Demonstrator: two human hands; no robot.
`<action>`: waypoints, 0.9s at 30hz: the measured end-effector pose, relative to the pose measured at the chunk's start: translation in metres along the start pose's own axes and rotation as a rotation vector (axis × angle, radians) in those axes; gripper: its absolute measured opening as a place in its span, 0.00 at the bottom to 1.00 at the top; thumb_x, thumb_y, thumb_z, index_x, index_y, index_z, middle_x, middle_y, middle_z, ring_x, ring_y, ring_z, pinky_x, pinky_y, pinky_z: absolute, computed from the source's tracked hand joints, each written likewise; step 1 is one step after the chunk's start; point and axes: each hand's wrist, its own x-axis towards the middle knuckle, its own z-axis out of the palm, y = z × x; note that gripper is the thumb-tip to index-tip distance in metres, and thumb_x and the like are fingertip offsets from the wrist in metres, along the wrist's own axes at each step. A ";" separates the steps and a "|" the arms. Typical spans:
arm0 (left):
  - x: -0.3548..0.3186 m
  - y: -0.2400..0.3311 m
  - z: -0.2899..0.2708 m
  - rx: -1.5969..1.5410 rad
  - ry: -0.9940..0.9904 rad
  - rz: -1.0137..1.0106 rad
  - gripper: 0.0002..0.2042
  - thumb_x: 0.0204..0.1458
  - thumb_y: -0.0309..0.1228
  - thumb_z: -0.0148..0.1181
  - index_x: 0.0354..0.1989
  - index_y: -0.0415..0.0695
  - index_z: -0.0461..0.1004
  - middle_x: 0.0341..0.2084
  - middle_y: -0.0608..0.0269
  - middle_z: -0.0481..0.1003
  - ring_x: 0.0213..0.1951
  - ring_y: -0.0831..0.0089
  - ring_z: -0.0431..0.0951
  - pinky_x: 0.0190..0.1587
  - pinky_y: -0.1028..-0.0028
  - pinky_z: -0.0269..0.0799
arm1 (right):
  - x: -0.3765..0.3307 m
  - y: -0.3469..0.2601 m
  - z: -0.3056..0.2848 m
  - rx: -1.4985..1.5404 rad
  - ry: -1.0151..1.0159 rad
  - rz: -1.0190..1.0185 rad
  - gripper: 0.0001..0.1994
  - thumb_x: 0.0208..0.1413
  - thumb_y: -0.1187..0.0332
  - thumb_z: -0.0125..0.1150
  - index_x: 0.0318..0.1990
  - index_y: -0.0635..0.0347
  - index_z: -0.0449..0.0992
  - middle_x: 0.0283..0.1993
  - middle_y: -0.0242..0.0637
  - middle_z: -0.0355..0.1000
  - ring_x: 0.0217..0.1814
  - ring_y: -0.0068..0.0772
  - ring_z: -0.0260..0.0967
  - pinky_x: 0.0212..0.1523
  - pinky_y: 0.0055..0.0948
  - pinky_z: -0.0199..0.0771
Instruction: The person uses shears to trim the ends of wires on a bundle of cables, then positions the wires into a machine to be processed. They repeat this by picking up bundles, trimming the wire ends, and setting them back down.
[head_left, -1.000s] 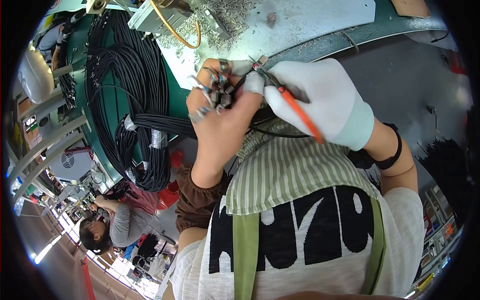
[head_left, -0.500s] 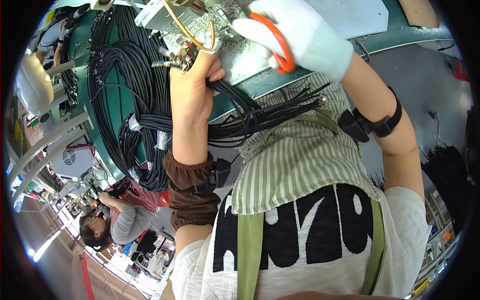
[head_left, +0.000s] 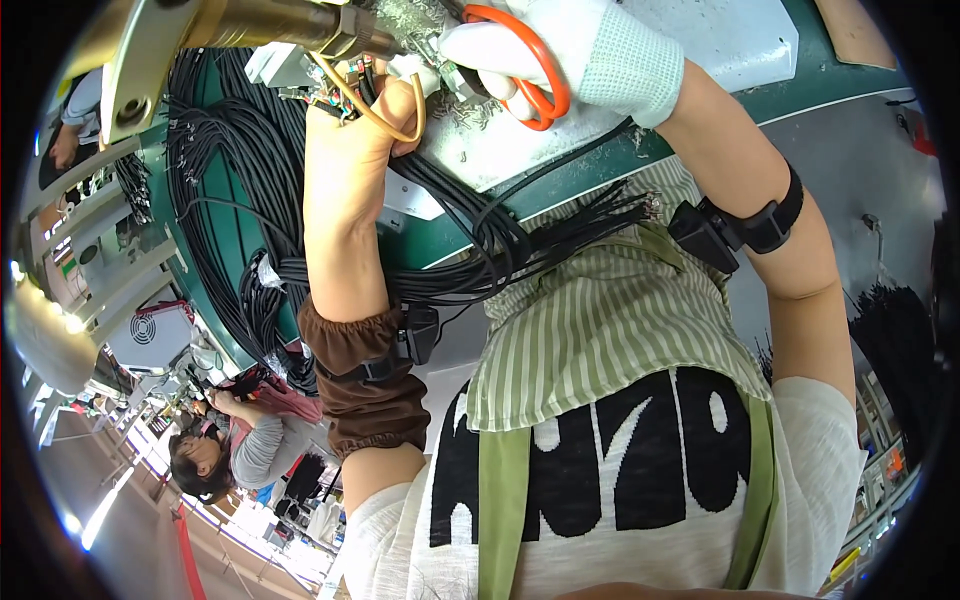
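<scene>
Left hand [head_left: 365, 118] curled closed round black cables [head_left: 455, 200]; gloved right hand [head_left: 575, 60] closed on orange-handled scissors [head_left: 552, 75], over worktop [head_left: 818, 75].

I look through the left of two wide fisheye cameras worn on the person's head, aimed steeply down from close above. The striped apron [head_left: 610, 350] sits around mid-view; beyond it I get the worktop [head_left: 815, 75] with the left hand [head_left: 365, 115] and right hand [head_left: 545, 55], below it the shirt [head_left: 620, 560], and to its left the room, tipped sideways.
</scene>
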 end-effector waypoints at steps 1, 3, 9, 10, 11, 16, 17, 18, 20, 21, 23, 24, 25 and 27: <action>0.000 0.001 0.000 0.002 -0.003 0.000 0.11 0.49 0.30 0.65 0.29 0.43 0.66 0.17 0.72 0.64 0.17 0.84 0.60 0.20 0.82 0.55 | 0.002 0.002 0.000 -0.005 -0.003 -0.048 0.13 0.55 0.66 0.58 0.25 0.68 0.72 0.18 0.38 0.69 0.18 0.28 0.68 0.20 0.26 0.68; -0.001 0.000 0.000 0.013 0.038 -0.005 0.10 0.49 0.29 0.65 0.29 0.42 0.67 0.17 0.72 0.65 0.18 0.84 0.61 0.21 0.83 0.55 | 0.002 0.001 -0.001 -0.011 0.000 -0.098 0.13 0.55 0.66 0.58 0.25 0.68 0.72 0.18 0.38 0.69 0.17 0.28 0.68 0.20 0.26 0.68; -0.003 0.004 0.012 0.106 0.167 0.023 0.08 0.47 0.26 0.65 0.28 0.42 0.69 0.19 0.72 0.67 0.19 0.85 0.64 0.22 0.84 0.58 | -0.002 -0.006 0.000 0.210 -0.036 0.103 0.12 0.54 0.67 0.58 0.25 0.68 0.72 0.17 0.39 0.69 0.17 0.29 0.68 0.19 0.26 0.68; -0.002 0.004 0.011 0.116 0.145 0.043 0.08 0.47 0.26 0.65 0.28 0.42 0.69 0.19 0.73 0.68 0.20 0.85 0.64 0.22 0.84 0.58 | -0.002 -0.007 -0.001 0.226 -0.038 0.112 0.12 0.54 0.67 0.58 0.25 0.68 0.72 0.17 0.39 0.69 0.16 0.29 0.68 0.19 0.26 0.68; -0.002 0.004 0.010 0.126 0.126 0.062 0.08 0.47 0.25 0.64 0.28 0.42 0.69 0.19 0.73 0.68 0.20 0.85 0.64 0.23 0.84 0.59 | -0.002 -0.007 -0.001 0.228 -0.039 0.112 0.12 0.54 0.67 0.58 0.25 0.68 0.72 0.17 0.39 0.69 0.16 0.29 0.68 0.19 0.26 0.68; -0.004 0.005 0.015 0.167 0.176 0.095 0.06 0.47 0.24 0.64 0.28 0.42 0.70 0.19 0.73 0.68 0.21 0.86 0.65 0.23 0.84 0.60 | 0.000 -0.004 0.000 0.217 -0.026 0.104 0.12 0.54 0.67 0.58 0.24 0.68 0.72 0.17 0.39 0.69 0.16 0.29 0.68 0.17 0.26 0.67; -0.003 0.004 0.014 0.166 0.176 0.097 0.06 0.47 0.24 0.64 0.28 0.42 0.70 0.19 0.73 0.68 0.21 0.86 0.65 0.23 0.84 0.60 | 0.000 -0.003 0.000 0.197 -0.029 0.096 0.12 0.54 0.67 0.58 0.24 0.68 0.71 0.17 0.39 0.69 0.16 0.29 0.68 0.17 0.26 0.67; -0.003 0.003 0.010 0.176 0.152 0.097 0.06 0.48 0.25 0.63 0.28 0.41 0.70 0.19 0.73 0.68 0.21 0.85 0.65 0.24 0.83 0.61 | 0.001 -0.003 0.000 0.176 -0.032 0.087 0.13 0.54 0.67 0.59 0.24 0.68 0.71 0.17 0.39 0.69 0.15 0.29 0.68 0.17 0.26 0.67; -0.002 0.000 0.004 0.197 0.104 0.098 0.07 0.50 0.27 0.63 0.29 0.40 0.70 0.19 0.72 0.68 0.21 0.84 0.66 0.24 0.82 0.62 | 0.001 -0.003 -0.001 0.143 -0.019 0.086 0.13 0.54 0.66 0.59 0.24 0.67 0.71 0.17 0.39 0.69 0.15 0.29 0.68 0.17 0.26 0.67; -0.004 0.000 0.004 0.196 0.105 0.103 0.07 0.50 0.27 0.63 0.29 0.40 0.70 0.19 0.72 0.68 0.21 0.84 0.66 0.24 0.82 0.62 | 0.001 -0.004 0.000 0.111 -0.008 0.086 0.13 0.54 0.66 0.59 0.24 0.67 0.71 0.17 0.39 0.69 0.15 0.29 0.68 0.17 0.27 0.66; -0.009 -0.002 0.006 0.032 0.063 0.066 0.07 0.53 0.29 0.61 0.31 0.40 0.70 0.18 0.71 0.67 0.20 0.82 0.66 0.25 0.82 0.63 | -0.002 -0.005 0.000 0.075 0.004 0.082 0.13 0.54 0.66 0.59 0.24 0.66 0.71 0.17 0.38 0.69 0.16 0.29 0.67 0.17 0.27 0.66; -0.012 -0.002 0.008 -0.050 0.041 0.047 0.07 0.54 0.30 0.60 0.32 0.40 0.70 0.18 0.70 0.66 0.20 0.81 0.66 0.26 0.81 0.63 | -0.008 -0.004 -0.001 0.001 0.038 -0.003 0.13 0.54 0.66 0.59 0.24 0.65 0.71 0.17 0.39 0.69 0.16 0.29 0.67 0.17 0.27 0.65; -0.016 -0.003 0.013 -0.050 0.040 0.052 0.07 0.54 0.30 0.60 0.32 0.40 0.70 0.18 0.70 0.66 0.20 0.81 0.66 0.26 0.81 0.63 | -0.015 -0.003 -0.002 -0.072 0.071 -0.088 0.13 0.54 0.65 0.60 0.24 0.65 0.71 0.17 0.39 0.69 0.15 0.29 0.67 0.17 0.28 0.65; -0.034 -0.005 0.023 -0.103 0.312 0.032 0.08 0.56 0.31 0.57 0.35 0.38 0.70 0.19 0.68 0.67 0.20 0.80 0.66 0.26 0.81 0.64 | -0.031 -0.005 -0.006 -0.146 0.081 -0.181 0.13 0.55 0.65 0.60 0.25 0.64 0.71 0.17 0.39 0.69 0.15 0.29 0.67 0.17 0.28 0.65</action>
